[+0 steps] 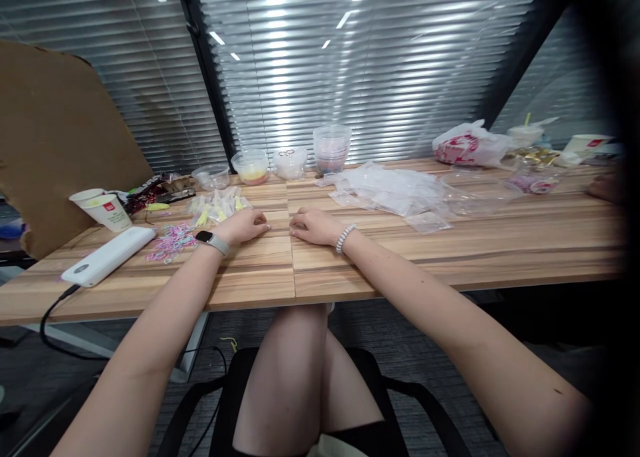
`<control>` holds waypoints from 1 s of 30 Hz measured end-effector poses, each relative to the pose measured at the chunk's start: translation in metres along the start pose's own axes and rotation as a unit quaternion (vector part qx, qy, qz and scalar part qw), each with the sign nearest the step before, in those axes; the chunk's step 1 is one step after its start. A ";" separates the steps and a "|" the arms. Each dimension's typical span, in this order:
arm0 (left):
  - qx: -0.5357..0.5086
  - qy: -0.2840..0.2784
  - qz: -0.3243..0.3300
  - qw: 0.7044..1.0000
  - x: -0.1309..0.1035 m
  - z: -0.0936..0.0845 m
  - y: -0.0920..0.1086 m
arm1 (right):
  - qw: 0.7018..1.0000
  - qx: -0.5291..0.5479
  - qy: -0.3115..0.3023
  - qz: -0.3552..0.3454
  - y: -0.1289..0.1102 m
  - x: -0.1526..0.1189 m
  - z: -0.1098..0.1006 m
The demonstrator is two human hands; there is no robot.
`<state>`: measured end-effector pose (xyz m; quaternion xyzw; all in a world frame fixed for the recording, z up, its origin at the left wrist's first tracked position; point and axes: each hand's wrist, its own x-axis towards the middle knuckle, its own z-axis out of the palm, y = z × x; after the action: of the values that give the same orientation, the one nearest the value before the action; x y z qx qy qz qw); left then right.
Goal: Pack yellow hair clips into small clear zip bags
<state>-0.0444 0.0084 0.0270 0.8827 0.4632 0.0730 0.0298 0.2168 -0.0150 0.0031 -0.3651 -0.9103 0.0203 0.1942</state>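
Observation:
My left hand [246,224] rests on the wooden table [250,270], its fingers loosely bent and a little apart, with nothing seen in them. Beside it lie small clear bags [217,204] with yellow pieces inside. A pile of pink, blue and purple small bands or clips [173,242] is spread left of my wrist. Across the table's seam, my right hand [316,226] also rests with loosely bent fingers, holding nothing visible. To its right is a heap of flat clear plastic bags [390,189].
At the back stand clear plastic tubs [251,167], a stacked set of cups [332,149] and a tub with scissors [290,162]. On the left are paper cups [107,210], a white power bank [107,257] with a cable, and cardboard [60,137]. A white carrier bag [470,144] lies right.

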 end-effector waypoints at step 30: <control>0.004 -0.006 -0.001 1.000 0.000 -0.001 0.001 | 1.000 0.017 -0.008 0.015 0.000 -0.001 0.003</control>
<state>-0.0435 0.0072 0.0279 0.8830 0.4638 0.0656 0.0291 0.2163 -0.0153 0.0005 -0.3754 -0.9057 0.0413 0.1926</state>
